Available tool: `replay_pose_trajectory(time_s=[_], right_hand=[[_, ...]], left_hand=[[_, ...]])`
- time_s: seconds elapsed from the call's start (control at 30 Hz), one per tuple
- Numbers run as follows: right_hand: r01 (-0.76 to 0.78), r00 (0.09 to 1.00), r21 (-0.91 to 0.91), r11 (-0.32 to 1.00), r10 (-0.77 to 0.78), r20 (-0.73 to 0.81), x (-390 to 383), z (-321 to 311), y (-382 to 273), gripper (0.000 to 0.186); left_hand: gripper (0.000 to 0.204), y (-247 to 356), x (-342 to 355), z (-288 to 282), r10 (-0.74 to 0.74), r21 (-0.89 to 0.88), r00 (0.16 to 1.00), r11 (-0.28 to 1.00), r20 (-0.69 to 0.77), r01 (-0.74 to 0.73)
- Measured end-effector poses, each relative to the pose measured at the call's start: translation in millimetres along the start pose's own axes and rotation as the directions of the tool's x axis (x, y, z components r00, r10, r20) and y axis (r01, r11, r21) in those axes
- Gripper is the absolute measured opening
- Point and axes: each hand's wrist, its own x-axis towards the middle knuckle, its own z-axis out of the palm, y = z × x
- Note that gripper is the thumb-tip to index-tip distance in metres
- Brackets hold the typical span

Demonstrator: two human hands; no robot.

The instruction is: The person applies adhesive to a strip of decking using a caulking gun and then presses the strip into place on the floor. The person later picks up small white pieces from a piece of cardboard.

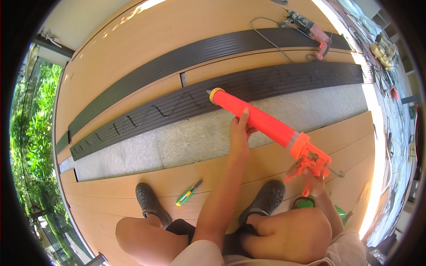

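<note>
Across runs the nearer dark ribbed board (284, 84), and over its near edge slants the orange caulking gun (279, 131), nozzle (208, 92) above the ridges. The left hand (241, 131) grips the barrel (262, 120), likely bearing weight; the right hand (314, 181) closes round the trigger handle, probably for control. That opaque barrel hides its filling, while dark zigzag beads (155, 107) line the board.

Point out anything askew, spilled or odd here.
Nothing looks clearly spilled or broken. Slightly odd: a green-and-yellow tool lies loose between the shoes, where feet could catch it, and a cord near the drill trails over the upper dark board.
</note>
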Motion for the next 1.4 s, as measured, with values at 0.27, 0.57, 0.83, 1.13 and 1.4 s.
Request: replay_pose_trajectory(time_s=[0.27,0.57,0.83,1.13,1.4], right_hand=[[-0.049,0.999,-0.113,0.992,0.05,0.0,9.4,4.7,10.6,0.016],[-0.055,0.998,-0.143,0.988,0.048,-0.052,-1.0,-1.6,-5.9,0.014],[0.02,0.987,-0.163,0.986,0.007,0.161,4.1,-4.9,-30.7,0.053],[0.254,0.953,-0.225,0.941,-0.203,0.226,5.0,11.4,50.4,0.077],[-0.09,0.937,0.296,0.951,-0.02,0.35,59.7,176.4,-26.9,0.094]], left_hand=[[0.047,3.7,6.4,-22.4,-0.045,-0.008,0.998,0.999,-0.038,0.045],[0.046,-12.4,5.8,-15.7,-0.051,-0.094,0.998,0.994,0.035,0.054],[0.053,32.9,2.1,-30.9,-0.039,-0.123,0.986,0.991,0.161,0.059],[0.065,170.9,-27.6,-70.8,-0.045,0.113,0.922,0.994,0.384,0.001],[0.089,320.5,-80.8,-185.7,-0.214,0.132,0.929,0.975,0.302,0.181]])
